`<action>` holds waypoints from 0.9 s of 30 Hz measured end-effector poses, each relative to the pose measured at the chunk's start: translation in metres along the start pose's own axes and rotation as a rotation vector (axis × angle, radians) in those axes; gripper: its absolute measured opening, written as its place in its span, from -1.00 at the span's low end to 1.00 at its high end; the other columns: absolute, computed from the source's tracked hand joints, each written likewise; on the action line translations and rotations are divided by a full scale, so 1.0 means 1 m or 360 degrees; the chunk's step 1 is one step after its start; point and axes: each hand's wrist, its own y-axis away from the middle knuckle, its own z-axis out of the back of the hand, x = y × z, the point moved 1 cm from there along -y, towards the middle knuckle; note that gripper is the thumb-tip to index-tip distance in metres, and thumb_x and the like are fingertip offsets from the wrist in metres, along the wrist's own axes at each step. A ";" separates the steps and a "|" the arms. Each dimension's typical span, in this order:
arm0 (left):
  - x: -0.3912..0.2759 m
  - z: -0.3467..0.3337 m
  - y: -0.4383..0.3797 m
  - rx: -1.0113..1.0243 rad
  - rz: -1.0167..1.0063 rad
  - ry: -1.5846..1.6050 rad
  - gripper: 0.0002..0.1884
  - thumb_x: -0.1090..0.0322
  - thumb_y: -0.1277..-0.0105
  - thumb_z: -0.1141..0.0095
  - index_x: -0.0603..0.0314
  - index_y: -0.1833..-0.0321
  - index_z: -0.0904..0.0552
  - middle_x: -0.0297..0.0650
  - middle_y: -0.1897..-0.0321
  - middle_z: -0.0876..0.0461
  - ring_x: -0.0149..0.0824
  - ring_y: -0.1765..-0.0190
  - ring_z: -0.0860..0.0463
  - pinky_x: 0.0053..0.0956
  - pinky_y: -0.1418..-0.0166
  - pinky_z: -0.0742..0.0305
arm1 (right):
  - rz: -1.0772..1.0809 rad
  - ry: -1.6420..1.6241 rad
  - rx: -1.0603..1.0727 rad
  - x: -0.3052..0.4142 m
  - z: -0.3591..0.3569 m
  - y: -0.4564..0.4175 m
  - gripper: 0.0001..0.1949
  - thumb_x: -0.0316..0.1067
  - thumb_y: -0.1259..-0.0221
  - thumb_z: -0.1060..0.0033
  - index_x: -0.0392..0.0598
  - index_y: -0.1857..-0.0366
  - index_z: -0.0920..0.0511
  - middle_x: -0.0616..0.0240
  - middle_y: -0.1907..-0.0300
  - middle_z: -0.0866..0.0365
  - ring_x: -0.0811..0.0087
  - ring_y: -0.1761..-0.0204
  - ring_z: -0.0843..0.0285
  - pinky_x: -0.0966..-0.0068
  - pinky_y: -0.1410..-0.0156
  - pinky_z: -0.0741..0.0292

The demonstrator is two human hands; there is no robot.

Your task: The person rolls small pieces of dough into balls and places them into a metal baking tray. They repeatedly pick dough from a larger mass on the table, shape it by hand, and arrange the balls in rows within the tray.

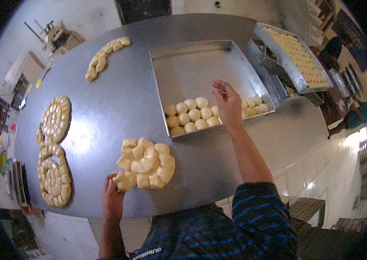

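Observation:
My left hand [112,198] grips the loose end of a thick coiled dough rope [144,164] near the front edge of the steel table. The rope is pale, glossy and cut into chunky segments. Over a shallow metal tray [199,52], my right hand [228,102] is raised with its fingers loosely curved, and I see nothing in it. Below and beside that hand, rows of round dough balls [194,114] line the tray's near side; the hand and wrist hide some of them.
Two joined dough coils [53,175] lie at the table's left, and a short segmented dough strip [100,58] lies farther back. Stacked metal trays, the top one full of small dough pieces [295,55], stand at the right. A person [364,112] is at the far right.

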 end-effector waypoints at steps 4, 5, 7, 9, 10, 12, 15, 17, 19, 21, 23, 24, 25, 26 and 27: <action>0.015 -0.042 0.014 0.0504 0.0141 -0.0321 -0.56 0.13 -0.49 0.21 0.20 -0.31 -0.28 -0.14 -0.14 -0.45 -0.25 -0.22 -0.43 -0.33 -0.26 -0.37 | 0.0331 -0.0023 0.0900 0.070 -0.039 0.115 -0.65 -0.24 -0.35 -0.02 -0.13 -0.13 -0.43 0.14 -0.16 -0.47 0.33 -0.22 -0.39 0.33 -0.34 -0.28; 0.009 -0.049 0.019 0.0684 0.0175 -0.0442 -0.56 0.16 -0.48 0.18 0.22 -0.31 -0.28 -0.14 -0.16 -0.44 -0.25 -0.22 -0.42 -0.32 -0.26 -0.37 | 0.0423 -0.0173 0.1047 0.072 -0.049 0.144 -0.64 -0.22 -0.35 -0.01 -0.11 -0.15 -0.42 0.14 -0.20 -0.43 0.32 -0.25 -0.34 0.32 -0.36 -0.25; 0.003 -0.043 0.029 0.0970 0.0211 -0.0395 -0.57 0.22 -0.46 0.13 0.26 -0.32 -0.31 -0.14 -0.18 -0.44 -0.25 -0.24 -0.41 -0.30 -0.26 -0.37 | 0.0195 -0.0322 0.1262 0.067 -0.056 0.181 -0.65 -0.22 -0.36 0.02 -0.09 -0.15 -0.43 0.15 -0.20 -0.42 0.30 -0.24 -0.35 0.32 -0.35 -0.27; 0.010 -0.001 0.024 0.0849 0.0113 -0.0409 -0.57 0.30 -0.43 0.08 0.26 -0.32 -0.33 -0.12 -0.19 -0.44 -0.24 -0.25 -0.40 -0.30 -0.27 -0.36 | -0.0671 -0.0385 0.1237 0.050 -0.025 0.193 -0.71 -0.29 -0.36 0.04 -0.11 -0.09 -0.48 0.17 -0.06 -0.54 0.29 -0.10 -0.50 0.36 -0.25 -0.40; 0.011 0.030 0.013 0.0633 -0.0018 -0.0601 -0.56 0.34 -0.41 0.06 0.24 -0.33 -0.34 -0.11 -0.19 -0.44 -0.23 -0.25 -0.41 -0.30 -0.27 -0.36 | -0.0271 -0.0281 0.0608 0.014 -0.013 0.211 -0.72 -0.37 -0.33 0.02 -0.14 -0.07 -0.49 0.17 0.02 -0.59 0.31 0.01 -0.56 0.42 -0.18 -0.45; 0.008 0.068 0.003 0.0218 -0.0271 -0.1026 -0.56 0.40 -0.38 0.04 0.21 -0.32 -0.37 -0.08 -0.17 -0.46 -0.18 -0.22 -0.42 -0.29 -0.26 -0.36 | -0.0121 0.0454 0.0402 -0.006 0.023 0.221 -0.63 -0.34 -0.24 0.00 -0.06 -0.15 -0.45 0.08 -0.14 -0.46 0.09 -0.18 -0.37 0.25 -0.29 -0.29; 0.007 0.088 -0.011 -0.0069 -0.0658 -0.1590 -0.58 0.46 -0.33 0.01 0.17 -0.27 -0.43 -0.04 -0.16 -0.45 -0.11 -0.19 -0.45 -0.28 -0.23 -0.39 | 0.0431 0.1613 0.0323 -0.032 0.032 0.196 -0.59 -0.31 -0.22 -0.02 -0.07 -0.18 -0.40 0.04 -0.22 -0.36 0.00 -0.28 -0.19 0.09 -0.36 -0.11; 0.022 0.071 -0.016 0.0000 -0.0998 -0.1798 -0.58 0.49 -0.29 -0.04 0.16 -0.23 -0.47 -0.05 -0.19 -0.38 -0.10 -0.20 -0.44 -0.27 -0.23 -0.40 | 0.0293 0.1540 -0.0067 -0.046 0.003 0.159 -0.62 -0.28 -0.21 -0.05 -0.11 -0.11 -0.41 0.04 -0.17 -0.38 -0.01 -0.25 -0.20 0.02 -0.33 -0.10; 0.019 0.059 -0.024 0.0050 -0.0957 -0.1816 -0.60 0.49 -0.27 -0.07 0.19 -0.20 -0.47 -0.04 -0.11 -0.44 -0.06 -0.14 -0.47 -0.26 -0.20 -0.42 | 0.0088 0.1299 -0.0364 -0.039 -0.025 0.142 -0.66 -0.27 -0.20 -0.07 -0.14 -0.03 -0.43 0.04 -0.08 -0.43 -0.02 -0.18 -0.26 0.00 -0.29 -0.13; 0.016 0.070 -0.024 0.0156 -0.0822 -0.1788 -0.61 0.48 -0.26 -0.08 0.20 -0.17 -0.49 -0.05 -0.03 -0.50 -0.04 -0.06 -0.50 -0.26 -0.16 -0.42 | 0.0270 0.1142 0.0071 -0.032 -0.035 0.188 -0.68 -0.24 -0.19 -0.10 -0.14 0.03 -0.44 0.04 0.01 -0.44 -0.01 -0.10 -0.31 0.02 -0.24 -0.18; 0.018 0.112 -0.017 0.0326 -0.0602 -0.1678 -0.63 0.47 -0.26 -0.08 0.19 -0.15 -0.51 -0.08 0.07 -0.56 -0.06 0.02 -0.53 -0.26 -0.11 -0.43 | 0.0357 0.1214 0.0202 -0.041 -0.018 0.207 -0.69 -0.22 -0.16 -0.15 -0.14 0.08 -0.45 0.04 0.06 -0.45 0.00 -0.04 -0.35 0.05 -0.19 -0.22; 0.026 0.151 -0.014 0.0160 -0.0669 -0.1582 -0.68 0.46 -0.28 -0.07 0.22 -0.10 -0.50 -0.11 0.11 -0.57 -0.12 0.05 -0.55 -0.29 -0.10 -0.43 | 0.0331 0.1371 0.0126 -0.058 0.013 0.207 -0.69 -0.21 -0.14 -0.18 -0.14 0.11 -0.46 0.05 0.07 -0.45 0.00 -0.01 -0.36 0.07 -0.16 -0.25; 0.029 0.189 -0.011 -0.0012 -0.0723 -0.1495 -0.73 0.45 -0.30 -0.06 0.25 -0.05 -0.49 -0.14 0.15 -0.58 -0.18 0.07 -0.56 -0.32 -0.08 -0.43 | 0.0300 0.1512 0.0059 -0.070 0.032 0.209 -0.69 -0.19 -0.13 -0.21 -0.14 0.14 -0.47 0.06 0.08 -0.46 0.01 0.02 -0.37 0.09 -0.13 -0.27; 0.014 0.204 -0.012 -0.0341 -0.0546 -0.1190 -0.78 0.44 -0.32 -0.05 0.25 0.00 -0.48 -0.18 0.16 -0.55 -0.25 0.07 -0.54 -0.36 -0.06 -0.43 | 0.0223 0.1580 -0.0128 -0.073 0.041 0.194 -0.70 -0.19 -0.09 -0.25 -0.14 0.20 -0.48 0.08 0.12 -0.47 0.02 0.05 -0.37 0.10 -0.09 -0.29; -0.001 0.207 -0.008 -0.0667 -0.0353 -0.0890 -0.83 0.43 -0.34 -0.04 0.25 0.05 -0.46 -0.22 0.17 -0.53 -0.32 0.07 -0.52 -0.39 -0.03 -0.43 | 0.0144 0.1638 -0.0306 -0.076 0.045 0.167 -0.71 -0.19 -0.05 -0.29 -0.14 0.27 -0.49 0.10 0.16 -0.48 0.03 0.08 -0.38 0.10 -0.05 -0.31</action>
